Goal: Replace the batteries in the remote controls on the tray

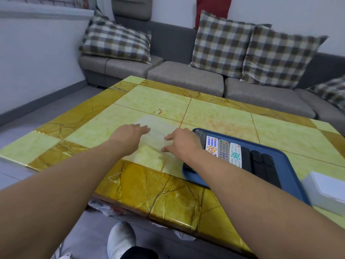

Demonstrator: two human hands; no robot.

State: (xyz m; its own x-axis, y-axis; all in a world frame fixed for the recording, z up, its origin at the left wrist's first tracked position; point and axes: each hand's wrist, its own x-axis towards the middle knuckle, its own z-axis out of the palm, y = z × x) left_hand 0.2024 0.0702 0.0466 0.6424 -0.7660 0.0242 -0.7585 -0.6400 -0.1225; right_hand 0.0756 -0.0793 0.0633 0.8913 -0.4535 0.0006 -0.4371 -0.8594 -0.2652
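Two bare hands reached over the table (pixel 141 101), each grip wide with fingers relaxed and holding nothing. Just right of the right hand (pixel 182 142) sat the blue tray (pixel 291 161) with its remote controls (pixel 224 151) side by side. The left hand (pixel 128 136) hovered apart, left of it.

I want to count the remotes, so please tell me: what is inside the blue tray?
The blue tray holds a row of remotes: three light-coloured remotes and several black remotes. The right hand and forearm cover its left end, so an exact count is uncertain.
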